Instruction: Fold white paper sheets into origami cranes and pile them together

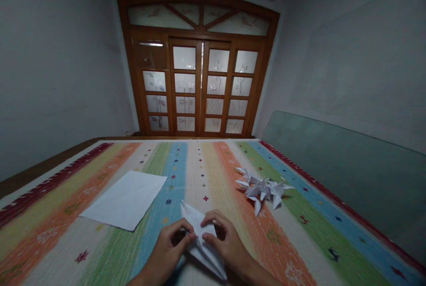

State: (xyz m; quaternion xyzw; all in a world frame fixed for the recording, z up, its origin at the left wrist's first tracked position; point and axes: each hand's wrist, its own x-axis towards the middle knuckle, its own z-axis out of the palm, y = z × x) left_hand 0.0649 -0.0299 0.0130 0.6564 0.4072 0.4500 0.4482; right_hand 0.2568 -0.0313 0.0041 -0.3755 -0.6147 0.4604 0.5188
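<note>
A partly folded piece of white origami paper [207, 250] is held between my two hands at the bottom centre, long and pointed at its far and near ends. My left hand [171, 244] pinches its left edge between thumb and bent forefinger. On the other side, my right hand [228, 239] grips it, thumb and fingers lying on the upper face. Some of the fingers of both hands are hidden. Right of my hands, a cluster of folded white paper figures [264, 188] with pointed tips rests on the cloth.
A flat stack or sheet of white paper [124, 199] lies to the left. Under everything is a striped cloth [219, 175] on the table. Beyond the table's far edge stand wooden doors [201, 86] with glass panes. A pale green panel [326, 157] borders the right side.
</note>
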